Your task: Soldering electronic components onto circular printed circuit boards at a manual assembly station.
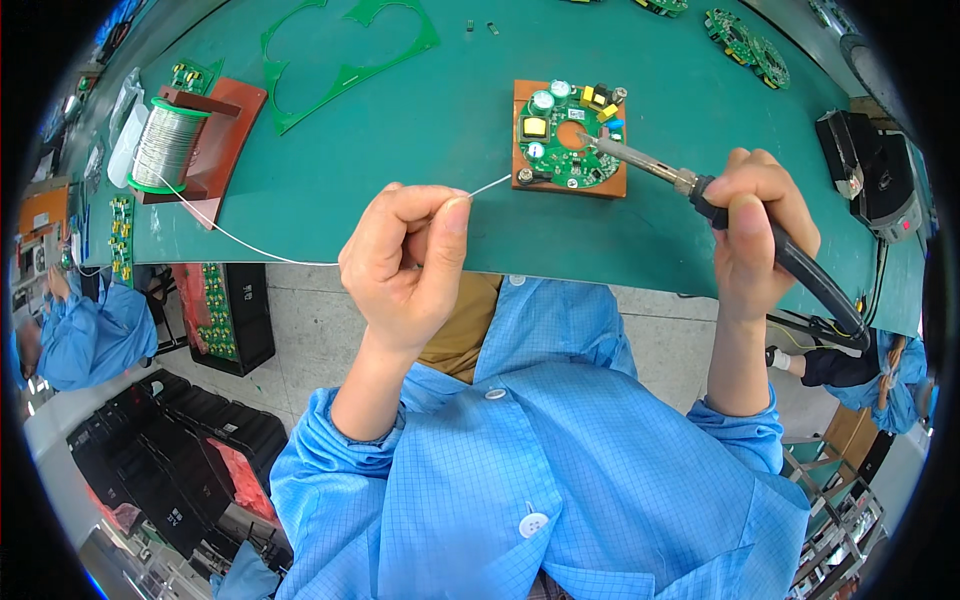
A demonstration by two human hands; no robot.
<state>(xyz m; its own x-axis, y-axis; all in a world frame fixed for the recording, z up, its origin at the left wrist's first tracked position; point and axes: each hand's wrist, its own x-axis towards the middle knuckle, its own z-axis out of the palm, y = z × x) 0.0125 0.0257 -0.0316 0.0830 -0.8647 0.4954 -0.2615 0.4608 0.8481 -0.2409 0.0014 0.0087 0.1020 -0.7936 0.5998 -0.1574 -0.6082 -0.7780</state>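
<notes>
My left hand is closed, pinching solder wire between thumb and forefinger. The wire's free end reaches the near left edge of a brown block; its other end trails left to a solder spool on a reddish-brown stand. On the block lies a round green circuit board with capacitors and yellow-wrapped parts. My right hand grips a soldering iron by its black handle. The iron's tip is over the board's round central opening; whether it touches anything, I cannot tell.
A cut-out green board frame lies at the back left. Round boards sit at the back right, near a black soldering station. Black crates stand on the floor at left. Other people in blue are at both sides.
</notes>
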